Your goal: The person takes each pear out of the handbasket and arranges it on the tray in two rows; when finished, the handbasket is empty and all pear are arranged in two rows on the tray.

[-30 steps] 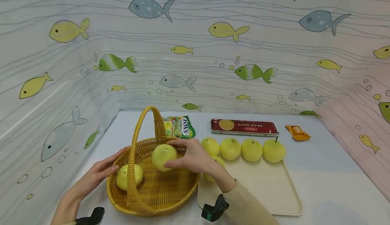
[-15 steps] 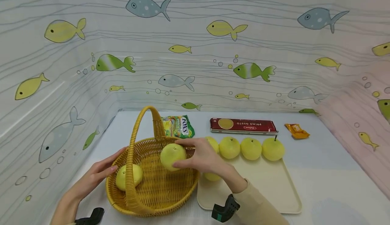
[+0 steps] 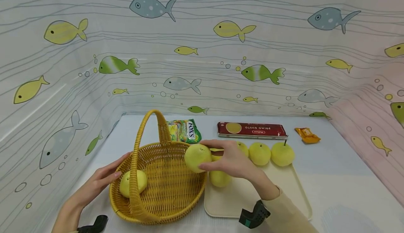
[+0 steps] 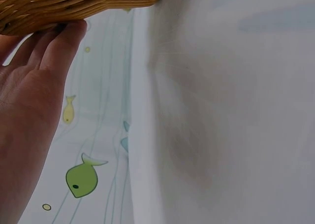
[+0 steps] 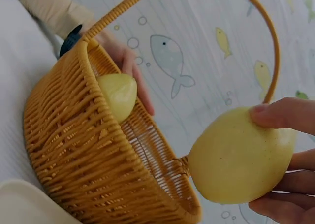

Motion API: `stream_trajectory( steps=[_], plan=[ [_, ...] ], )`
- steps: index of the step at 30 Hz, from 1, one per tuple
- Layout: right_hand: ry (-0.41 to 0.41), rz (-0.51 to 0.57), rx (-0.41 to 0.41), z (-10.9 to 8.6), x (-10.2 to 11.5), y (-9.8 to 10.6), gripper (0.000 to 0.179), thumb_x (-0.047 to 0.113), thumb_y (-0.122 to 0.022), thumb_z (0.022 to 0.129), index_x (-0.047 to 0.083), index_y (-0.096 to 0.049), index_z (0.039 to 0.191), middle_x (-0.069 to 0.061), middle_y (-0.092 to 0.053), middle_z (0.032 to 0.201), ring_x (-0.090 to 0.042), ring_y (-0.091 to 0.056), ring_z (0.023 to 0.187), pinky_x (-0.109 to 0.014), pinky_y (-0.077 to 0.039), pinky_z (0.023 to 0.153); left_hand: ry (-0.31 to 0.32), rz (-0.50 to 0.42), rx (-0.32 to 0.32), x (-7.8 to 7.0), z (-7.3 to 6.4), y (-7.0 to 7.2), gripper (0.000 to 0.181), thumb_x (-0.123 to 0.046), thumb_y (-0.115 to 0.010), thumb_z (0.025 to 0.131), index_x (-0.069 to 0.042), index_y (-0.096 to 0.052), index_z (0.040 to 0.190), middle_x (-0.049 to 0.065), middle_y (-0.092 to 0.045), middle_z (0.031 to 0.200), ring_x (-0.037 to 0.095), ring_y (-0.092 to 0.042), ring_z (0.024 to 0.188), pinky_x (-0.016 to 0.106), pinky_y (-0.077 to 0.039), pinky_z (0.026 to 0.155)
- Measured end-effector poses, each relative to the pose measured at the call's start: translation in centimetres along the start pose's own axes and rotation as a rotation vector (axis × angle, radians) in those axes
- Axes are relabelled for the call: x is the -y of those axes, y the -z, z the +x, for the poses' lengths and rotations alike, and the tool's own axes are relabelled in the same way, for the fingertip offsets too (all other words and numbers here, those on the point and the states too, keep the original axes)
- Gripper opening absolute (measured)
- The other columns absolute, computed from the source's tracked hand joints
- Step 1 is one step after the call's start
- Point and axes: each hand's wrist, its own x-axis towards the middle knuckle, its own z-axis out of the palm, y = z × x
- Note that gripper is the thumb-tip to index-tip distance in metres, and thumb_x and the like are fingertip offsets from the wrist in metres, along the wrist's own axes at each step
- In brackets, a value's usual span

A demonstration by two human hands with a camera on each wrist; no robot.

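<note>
My right hand (image 3: 233, 159) holds a yellow pear (image 3: 197, 158) over the right rim of a golden wicker basket (image 3: 176, 194); in the right wrist view, thumb and fingers (image 5: 283, 113) pinch the pear (image 5: 236, 157) from the side. Inside the basket at left lies another pear (image 3: 125, 184), partly behind the tall handle (image 3: 135, 162). My left hand (image 3: 99, 180) rests against the basket's left side, its fingers straight along the wall in the left wrist view. On a cream tray (image 3: 258, 198), several pears (image 3: 260, 153) stand at the back and left, some behind my right hand.
Behind the basket lies a green Fox's candy bag (image 3: 184, 131). A long red biscuit box (image 3: 252, 130) lies behind the tray, with a small orange packet (image 3: 307, 135) to its right. Fish-patterned sheeting (image 3: 221, 92) walls the white table (image 3: 344, 184) at the back and sides.
My right hand has carried the pear rightward from above the basket's middle to its right rim. The left hand and the basket have stayed in place.
</note>
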Motion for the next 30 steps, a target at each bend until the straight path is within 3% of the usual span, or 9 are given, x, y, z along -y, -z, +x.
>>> stream_trajectory(
  steps=[8,22,30],
  plan=[
    [0.009,0.018,-0.071,-1.2,-0.5,1.9,0.057,0.022,-0.088,0.077,0.011,-0.068,0.129,-0.006,-0.067,0.129,-0.024,-0.067,0.115,-0.029,-0.055,0.092,-0.025,-0.016,0.025,-0.3,0.1,0.0,0.056,-0.001,-0.030,0.107,-0.009,-0.016,0.161,-0.015,-0.024,0.164,-0.013,-0.022,0.143,0.007,-0.030,0.104],
    [-0.001,-0.039,-0.157,-3.0,-1.3,4.9,0.058,0.025,-0.089,0.075,0.016,-0.069,0.129,-0.002,-0.067,0.129,-0.019,-0.067,0.113,-0.028,-0.055,0.092,-0.003,0.007,0.009,-0.4,0.0,0.0,0.057,-0.003,-0.033,0.107,-0.010,-0.017,0.161,-0.016,-0.024,0.163,-0.013,-0.023,0.143,0.007,-0.029,0.105],
    [-0.034,-0.053,-0.179,-4.0,-2.0,6.5,0.059,0.024,-0.088,0.077,0.012,-0.066,0.131,-0.006,-0.066,0.130,-0.025,-0.069,0.112,-0.033,-0.056,0.090,0.017,0.008,0.000,-0.3,0.0,0.0,0.057,-0.004,-0.034,0.107,-0.011,-0.019,0.161,-0.016,-0.025,0.163,-0.015,-0.023,0.142,0.006,-0.028,0.104]
  ],
)
